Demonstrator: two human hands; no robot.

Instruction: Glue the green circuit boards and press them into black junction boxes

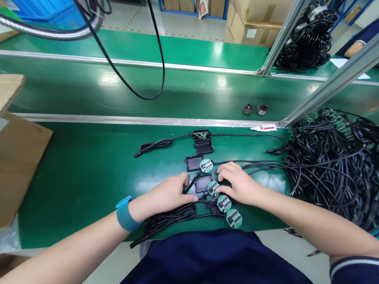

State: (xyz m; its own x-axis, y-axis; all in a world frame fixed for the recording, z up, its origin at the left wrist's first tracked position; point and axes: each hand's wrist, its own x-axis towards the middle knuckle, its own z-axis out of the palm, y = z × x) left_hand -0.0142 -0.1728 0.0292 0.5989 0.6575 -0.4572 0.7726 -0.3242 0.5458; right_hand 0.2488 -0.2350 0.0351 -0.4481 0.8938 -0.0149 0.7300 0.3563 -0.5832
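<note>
My left hand [174,192], with a teal band on its wrist, rests over black cables, thumb and fingers apart, left of a black plastic case [203,183]. My right hand [237,184] is on the right side of that case, fingers curved and apart, its thumb tip at a round green circuit board [213,188]. Another round board [206,165] lies above, beside an open black case [194,163]. Two more round boards, one nearer [224,203] and one nearest my body [234,218], lie below. Further back, an opened case [203,147] holds a small board with wires.
A large heap of black cables [339,169] covers the right side. A cable bundle [169,218] lies by my left hand. At left stands a cardboard box [11,169]. A white tube [263,128] and two metal parts [255,109] are at the back. Another person's arm [356,48] shows far right.
</note>
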